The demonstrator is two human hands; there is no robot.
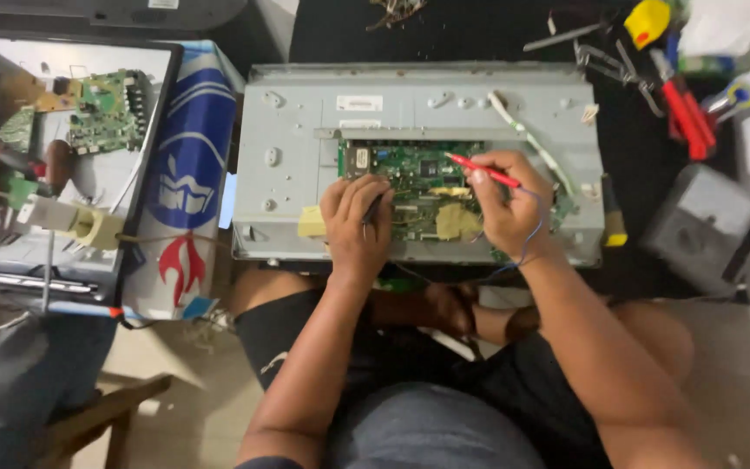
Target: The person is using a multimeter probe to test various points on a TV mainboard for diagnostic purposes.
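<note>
Head view: right hand (505, 204) pinches a red probe (482, 170), left hand (356, 217) a dark probe (371, 211) — both tips angled onto the green circuit board (410, 169) at the metal chassis's (305, 113) near edge.

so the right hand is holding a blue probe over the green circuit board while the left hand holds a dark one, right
Not quite: in the head view the probe in the right hand is red, not blue. The rest stands: it is held over the green circuit board, and the left hand holds a dark probe.
</note>
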